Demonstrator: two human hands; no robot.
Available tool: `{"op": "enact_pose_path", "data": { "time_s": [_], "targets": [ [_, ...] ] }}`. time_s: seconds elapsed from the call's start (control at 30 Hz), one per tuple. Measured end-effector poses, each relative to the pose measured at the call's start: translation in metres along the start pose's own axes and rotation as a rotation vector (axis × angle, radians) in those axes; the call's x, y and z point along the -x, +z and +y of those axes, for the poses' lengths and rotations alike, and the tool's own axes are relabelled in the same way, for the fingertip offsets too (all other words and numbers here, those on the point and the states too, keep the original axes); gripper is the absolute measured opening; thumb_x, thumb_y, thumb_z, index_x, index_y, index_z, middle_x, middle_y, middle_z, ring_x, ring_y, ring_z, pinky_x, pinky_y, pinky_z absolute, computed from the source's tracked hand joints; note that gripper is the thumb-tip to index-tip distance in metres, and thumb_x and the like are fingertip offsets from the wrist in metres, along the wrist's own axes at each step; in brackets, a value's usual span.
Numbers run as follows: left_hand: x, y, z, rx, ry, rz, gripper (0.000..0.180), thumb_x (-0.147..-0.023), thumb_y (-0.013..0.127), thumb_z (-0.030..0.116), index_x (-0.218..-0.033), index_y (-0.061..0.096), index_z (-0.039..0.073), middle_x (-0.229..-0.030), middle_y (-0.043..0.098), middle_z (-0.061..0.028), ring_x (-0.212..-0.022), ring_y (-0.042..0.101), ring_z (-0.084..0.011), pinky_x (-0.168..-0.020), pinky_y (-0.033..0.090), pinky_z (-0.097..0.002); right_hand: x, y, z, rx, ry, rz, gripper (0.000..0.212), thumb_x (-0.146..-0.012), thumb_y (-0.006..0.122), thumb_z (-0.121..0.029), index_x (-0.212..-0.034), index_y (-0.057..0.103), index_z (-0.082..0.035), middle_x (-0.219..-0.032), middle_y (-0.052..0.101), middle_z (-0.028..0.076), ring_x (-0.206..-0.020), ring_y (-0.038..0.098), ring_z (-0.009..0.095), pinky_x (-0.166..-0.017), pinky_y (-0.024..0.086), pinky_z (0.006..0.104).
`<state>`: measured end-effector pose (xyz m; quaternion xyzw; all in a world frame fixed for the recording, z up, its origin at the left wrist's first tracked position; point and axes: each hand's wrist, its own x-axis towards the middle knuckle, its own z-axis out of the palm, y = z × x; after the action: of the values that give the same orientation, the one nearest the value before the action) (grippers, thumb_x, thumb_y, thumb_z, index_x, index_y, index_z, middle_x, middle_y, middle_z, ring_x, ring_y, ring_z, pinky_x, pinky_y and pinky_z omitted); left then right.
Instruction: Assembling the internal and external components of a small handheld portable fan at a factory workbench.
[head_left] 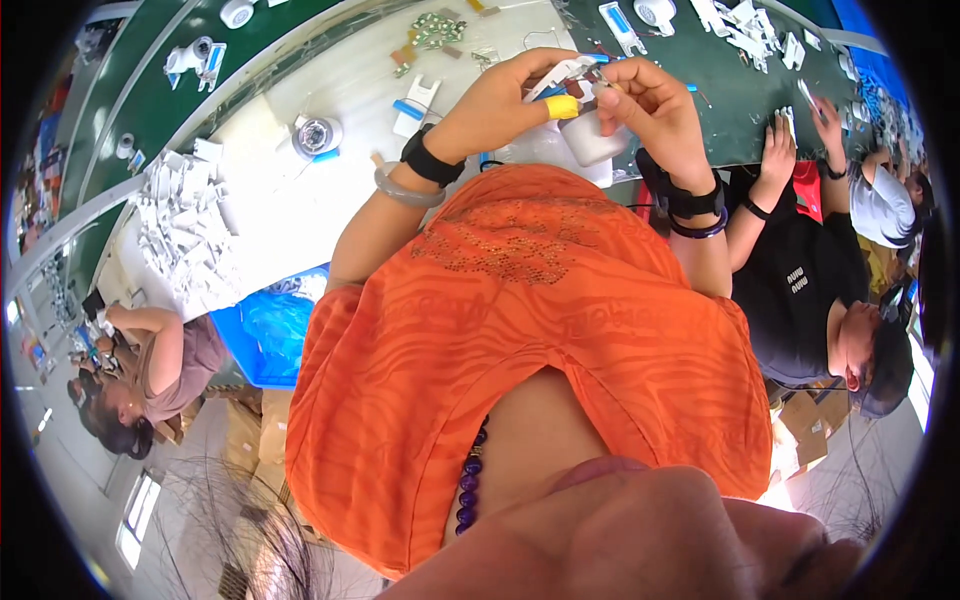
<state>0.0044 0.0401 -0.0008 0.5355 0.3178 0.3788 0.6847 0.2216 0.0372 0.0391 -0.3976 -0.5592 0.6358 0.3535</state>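
Over the table's near edge, my left hand (510, 92) is closed on a white plastic bracket (563, 76) with a blue cylinder along it. Yellow tape (562, 107) wraps the thumb. My right hand (655, 108) has its fingers pinched together close beside the bracket's end, against a white round housing (594, 142) that hangs below both hands. The housing seems joined to the bracket; the joint is hidden by fingers. A small metallic bit shows between the hands, too small to name.
Left of my hands lie a white bracket with a blue cylinder (418, 104), a round housing (318, 136) and a heap of white plastic parts (185, 230). Small green circuit boards (436, 32) lie beyond. A blue bin (262, 335) stands below the table edge. Co-workers sit on both sides.
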Motion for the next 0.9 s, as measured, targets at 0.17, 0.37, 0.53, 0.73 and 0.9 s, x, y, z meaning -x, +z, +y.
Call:
{"op": "enact_pose_path", "data": {
  "time_s": [0.17,0.37,0.53,0.73,0.9],
  "targets": [
    [0.021,-0.008,0.012,-0.181,0.038,0.054,0.047,-0.089,0.064,0.008,-0.134,0.049,0.004,-0.109,0.064,-0.0039,-0.091,0.06,-0.0106,-0.076,0.051,-0.0243,0.007,0.014,-0.003,0.391,-0.078,0.091,0.019,-0.088,0.068,-0.008,-0.106,0.066,-0.003,-0.082,0.066,0.005,-0.065,0.061,0.012,-0.059,0.049,0.0254],
    [0.033,0.006,0.012,0.256,-0.065,0.138,0.036,-0.1,0.049,0.023,-0.132,0.05,0.005,-0.097,0.064,-0.0083,-0.071,0.057,-0.0117,-0.06,0.052,-0.0257,0.008,0.033,0.002,0.97,-0.652,0.389,0.021,-0.077,0.074,-0.001,-0.098,0.071,-0.005,-0.085,0.064,0.012,-0.07,0.062,0.023,-0.057,0.047,0.0293],
    [0.033,0.017,0.012,0.343,-0.079,0.157,0.035,-0.103,0.043,0.025,-0.128,0.051,0.002,-0.094,0.063,-0.0109,-0.07,0.058,-0.0125,-0.051,0.053,-0.0264,0.011,0.045,0.009,0.882,-0.745,0.465,0.024,-0.076,0.074,0.003,-0.099,0.069,-0.004,-0.091,0.066,0.012,-0.075,0.063,0.024,-0.063,0.051,0.0298],
    [0.031,0.016,0.006,0.188,-0.051,0.171,0.032,-0.101,0.044,0.018,-0.126,0.052,0.001,-0.092,0.062,-0.0114,-0.068,0.058,-0.0124,-0.049,0.051,-0.0265,0.015,0.052,0.016,0.856,-0.757,0.451,0.026,-0.077,0.073,0.004,-0.101,0.067,-0.004,-0.09,0.066,0.013,-0.077,0.064,0.025,-0.065,0.052,0.0306],
    [0.032,0.019,0.012,0.203,-0.047,0.182,0.034,-0.095,0.045,0.011,-0.126,0.052,0.0,-0.093,0.062,-0.0101,-0.068,0.058,-0.0119,-0.048,0.051,-0.0264,0.018,0.056,0.019,0.876,-0.789,0.443,0.025,-0.077,0.073,0.004,-0.1,0.066,-0.004,-0.09,0.066,0.012,-0.078,0.064,0.026,-0.066,0.051,0.0327]
  ]
}}
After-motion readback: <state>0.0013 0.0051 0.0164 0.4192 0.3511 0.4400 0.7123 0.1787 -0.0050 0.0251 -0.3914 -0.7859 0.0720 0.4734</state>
